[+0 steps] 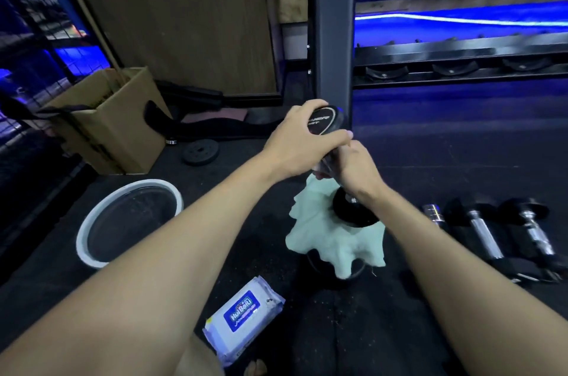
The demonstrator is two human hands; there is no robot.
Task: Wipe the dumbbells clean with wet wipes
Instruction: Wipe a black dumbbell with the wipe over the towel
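A black dumbbell (325, 125) stands on end in the middle of the dark floor mat, its lower head (353, 212) on the mat. My left hand (299, 142) grips its upper head from above. My right hand (356, 171) is wrapped around the handle, holding a pale green wipe (322, 234) that hangs down and spreads over the mat. A pack of wet wipes (244, 318) lies flat near my knee. Two more dumbbells (507, 234) with chrome handles lie on the mat to the right.
A white-rimmed basin (92, 219) sits at the left. Behind it stands an open cardboard box (123, 126), with a small weight plate (200, 152) beside it. A black rack post (330, 22) and a dumbbell rack (461, 65) rise behind the dumbbell.
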